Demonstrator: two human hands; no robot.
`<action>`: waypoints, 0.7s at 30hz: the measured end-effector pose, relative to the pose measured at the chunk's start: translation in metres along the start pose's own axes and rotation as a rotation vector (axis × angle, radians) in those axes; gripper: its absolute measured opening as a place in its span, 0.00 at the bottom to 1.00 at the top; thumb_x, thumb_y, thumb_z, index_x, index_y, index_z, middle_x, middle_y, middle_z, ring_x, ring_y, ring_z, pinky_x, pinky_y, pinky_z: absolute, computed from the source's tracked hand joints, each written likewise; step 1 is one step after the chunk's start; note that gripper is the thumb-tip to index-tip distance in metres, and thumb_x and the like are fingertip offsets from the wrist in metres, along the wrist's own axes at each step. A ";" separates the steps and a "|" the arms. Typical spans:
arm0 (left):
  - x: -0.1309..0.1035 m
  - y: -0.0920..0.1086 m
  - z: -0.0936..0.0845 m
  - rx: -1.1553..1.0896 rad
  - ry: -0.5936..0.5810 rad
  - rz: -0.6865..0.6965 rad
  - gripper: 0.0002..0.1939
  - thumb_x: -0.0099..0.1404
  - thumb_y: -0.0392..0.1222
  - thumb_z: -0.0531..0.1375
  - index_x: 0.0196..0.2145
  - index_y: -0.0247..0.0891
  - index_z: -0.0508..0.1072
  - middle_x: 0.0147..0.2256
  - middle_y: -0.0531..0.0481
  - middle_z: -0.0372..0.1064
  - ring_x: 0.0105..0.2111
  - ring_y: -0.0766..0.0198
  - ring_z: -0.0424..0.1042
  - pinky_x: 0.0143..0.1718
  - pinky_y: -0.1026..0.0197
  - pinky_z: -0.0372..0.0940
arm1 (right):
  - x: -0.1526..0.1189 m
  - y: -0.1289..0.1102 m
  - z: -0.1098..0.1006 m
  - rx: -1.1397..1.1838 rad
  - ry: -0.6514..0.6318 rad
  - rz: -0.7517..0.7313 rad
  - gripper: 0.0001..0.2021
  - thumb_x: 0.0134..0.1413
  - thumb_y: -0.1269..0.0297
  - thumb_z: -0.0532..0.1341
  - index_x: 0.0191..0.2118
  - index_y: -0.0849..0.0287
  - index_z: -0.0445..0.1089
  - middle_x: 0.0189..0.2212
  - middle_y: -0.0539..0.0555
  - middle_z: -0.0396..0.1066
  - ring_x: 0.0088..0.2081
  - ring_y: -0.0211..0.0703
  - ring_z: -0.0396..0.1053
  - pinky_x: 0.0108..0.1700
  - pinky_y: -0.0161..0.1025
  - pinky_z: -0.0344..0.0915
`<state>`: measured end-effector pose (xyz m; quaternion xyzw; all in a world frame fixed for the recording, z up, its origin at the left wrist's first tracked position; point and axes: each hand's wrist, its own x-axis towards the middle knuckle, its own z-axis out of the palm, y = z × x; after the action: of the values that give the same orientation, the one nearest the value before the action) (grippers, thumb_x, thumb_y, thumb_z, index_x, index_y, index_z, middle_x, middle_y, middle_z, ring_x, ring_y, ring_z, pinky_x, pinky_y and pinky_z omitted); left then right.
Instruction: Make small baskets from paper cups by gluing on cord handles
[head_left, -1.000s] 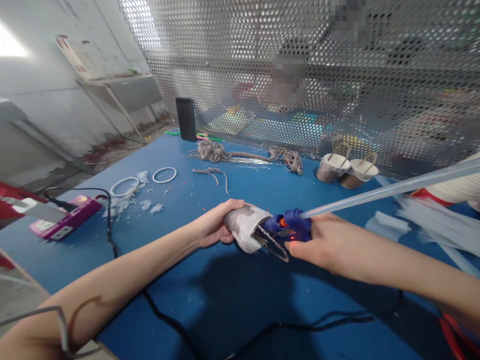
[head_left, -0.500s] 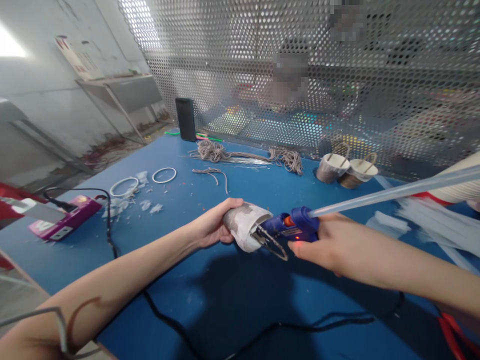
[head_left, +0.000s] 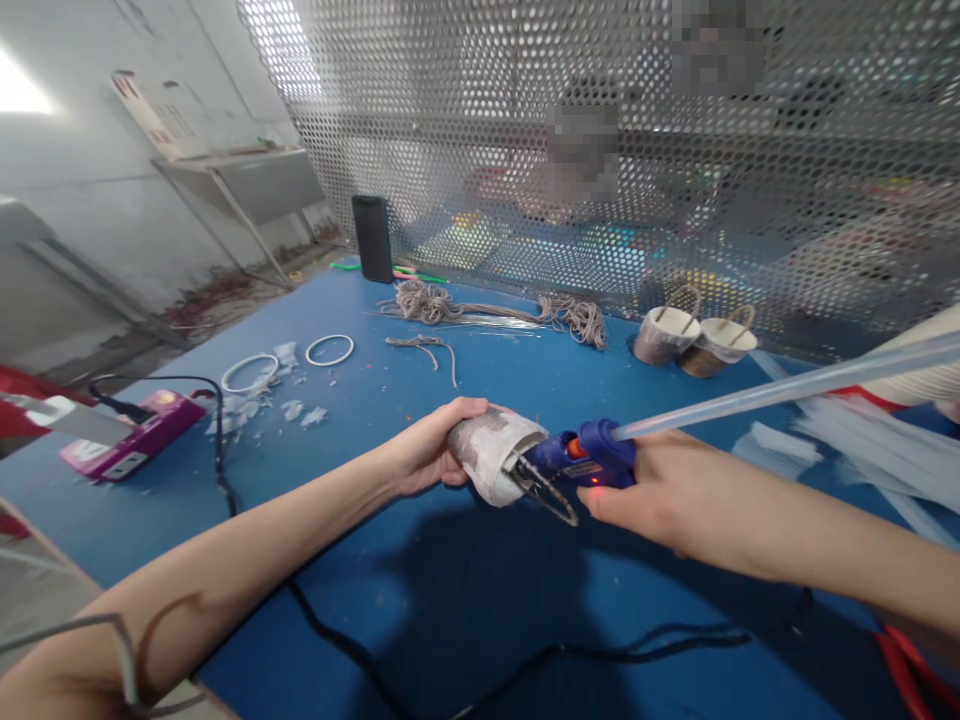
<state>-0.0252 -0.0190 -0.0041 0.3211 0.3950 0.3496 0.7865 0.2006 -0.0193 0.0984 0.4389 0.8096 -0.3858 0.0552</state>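
My left hand (head_left: 439,445) is wrapped round a small cup-shaped basket (head_left: 491,450), grey outside with a white lining folded over its rim. The basket lies tilted, its mouth facing right, and a thin twisted handle loop (head_left: 555,495) sticks out of it. In my right hand (head_left: 652,490) is a blue hot glue gun (head_left: 600,455) with a glowing red light. Its nozzle end reaches into the basket's mouth, so the tip is hidden. A long clear glue stick (head_left: 780,385) runs out of the gun's back to the right.
Two similar small baskets (head_left: 664,335) stand at the back right, near white sheet strips (head_left: 870,440). Grey cord bundles (head_left: 424,302) and a phone (head_left: 372,240) are by the perforated metal screen (head_left: 480,130). White rings (head_left: 330,350) and a purple power strip (head_left: 135,440) lie left. A black cable (head_left: 330,635) crosses the front.
Almost nothing differs. The glue gun and my right hand have shifted very slightly, with the nozzle still inside the basket's mouth. My left hand keeps its hold.
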 end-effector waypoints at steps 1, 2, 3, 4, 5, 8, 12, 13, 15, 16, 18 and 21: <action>0.000 0.000 0.000 -0.001 0.001 0.003 0.23 0.59 0.51 0.58 0.45 0.30 0.72 0.27 0.44 0.73 0.19 0.68 0.69 0.14 0.72 0.56 | -0.001 -0.002 -0.001 0.012 -0.002 0.010 0.07 0.48 0.67 0.54 0.22 0.57 0.56 0.15 0.43 0.51 0.18 0.33 0.48 0.21 0.33 0.46; 0.000 0.000 0.000 -0.002 0.002 0.007 0.23 0.59 0.51 0.58 0.45 0.30 0.72 0.27 0.44 0.74 0.20 0.67 0.69 0.14 0.72 0.57 | -0.002 -0.003 -0.001 0.026 -0.006 0.018 0.07 0.48 0.67 0.54 0.22 0.57 0.57 0.15 0.43 0.51 0.18 0.33 0.49 0.21 0.32 0.46; 0.000 0.000 0.000 -0.003 0.000 0.010 0.23 0.59 0.51 0.57 0.45 0.30 0.72 0.28 0.44 0.74 0.20 0.67 0.69 0.15 0.72 0.57 | -0.003 -0.003 -0.001 0.039 0.002 0.026 0.07 0.49 0.66 0.54 0.22 0.57 0.57 0.15 0.43 0.51 0.18 0.32 0.48 0.21 0.32 0.47; 0.000 0.000 0.000 -0.003 -0.003 0.012 0.23 0.59 0.51 0.57 0.45 0.30 0.72 0.28 0.43 0.74 0.20 0.67 0.70 0.15 0.72 0.57 | -0.004 -0.002 -0.001 0.051 0.003 0.026 0.07 0.49 0.65 0.54 0.23 0.57 0.57 0.15 0.43 0.51 0.18 0.32 0.48 0.21 0.32 0.48; -0.001 0.000 0.000 -0.004 -0.007 0.014 0.23 0.59 0.51 0.57 0.45 0.30 0.72 0.28 0.43 0.74 0.21 0.67 0.70 0.15 0.72 0.58 | -0.004 -0.001 0.000 0.058 0.013 0.020 0.07 0.50 0.65 0.54 0.23 0.57 0.58 0.15 0.43 0.51 0.18 0.32 0.48 0.21 0.32 0.48; -0.001 0.000 0.000 -0.005 -0.011 0.023 0.23 0.60 0.50 0.56 0.46 0.30 0.72 0.27 0.43 0.74 0.21 0.66 0.70 0.16 0.71 0.59 | -0.006 0.002 -0.001 0.058 0.021 0.008 0.06 0.50 0.65 0.54 0.25 0.57 0.60 0.15 0.42 0.50 0.17 0.32 0.49 0.21 0.32 0.49; -0.001 0.001 0.000 -0.007 -0.008 0.029 0.23 0.60 0.50 0.56 0.47 0.30 0.72 0.27 0.44 0.74 0.21 0.66 0.70 0.16 0.71 0.60 | -0.004 -0.004 -0.003 0.039 -0.034 0.009 0.03 0.49 0.67 0.55 0.26 0.56 0.61 0.16 0.42 0.52 0.17 0.33 0.52 0.22 0.33 0.49; -0.002 0.001 0.000 -0.007 -0.008 0.028 0.24 0.60 0.51 0.56 0.47 0.30 0.72 0.27 0.44 0.74 0.21 0.66 0.70 0.16 0.71 0.60 | -0.003 -0.007 -0.003 0.039 -0.034 0.012 0.03 0.48 0.67 0.55 0.26 0.57 0.61 0.15 0.43 0.53 0.18 0.33 0.52 0.22 0.33 0.49; -0.002 0.001 0.001 -0.009 -0.011 0.026 0.24 0.59 0.51 0.57 0.46 0.30 0.72 0.27 0.44 0.74 0.21 0.66 0.70 0.16 0.71 0.60 | -0.001 -0.010 -0.002 0.031 -0.022 0.003 0.04 0.48 0.68 0.54 0.25 0.57 0.60 0.15 0.43 0.53 0.18 0.33 0.52 0.22 0.32 0.49; -0.002 0.001 0.001 -0.010 -0.013 0.024 0.24 0.59 0.51 0.57 0.46 0.30 0.72 0.27 0.44 0.74 0.20 0.66 0.70 0.15 0.71 0.60 | 0.000 -0.010 0.000 0.025 -0.003 -0.015 0.05 0.49 0.68 0.53 0.24 0.57 0.59 0.15 0.43 0.53 0.18 0.33 0.51 0.22 0.32 0.49; -0.002 0.001 0.001 -0.011 -0.017 0.022 0.24 0.59 0.52 0.57 0.46 0.29 0.72 0.27 0.44 0.74 0.20 0.67 0.69 0.15 0.71 0.59 | 0.003 -0.007 0.004 0.015 0.039 -0.065 0.06 0.49 0.69 0.52 0.23 0.57 0.57 0.17 0.44 0.54 0.20 0.32 0.50 0.23 0.32 0.49; -0.001 0.001 0.001 -0.010 -0.016 0.024 0.24 0.59 0.51 0.57 0.46 0.29 0.72 0.27 0.44 0.74 0.19 0.68 0.69 0.14 0.71 0.59 | 0.005 0.003 0.009 -0.005 0.069 -0.102 0.06 0.49 0.68 0.52 0.24 0.57 0.58 0.19 0.45 0.55 0.21 0.33 0.50 0.22 0.31 0.48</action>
<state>-0.0252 -0.0199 -0.0022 0.3247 0.3833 0.3584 0.7869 0.1977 -0.0211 0.0887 0.4098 0.8334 -0.3708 0.0086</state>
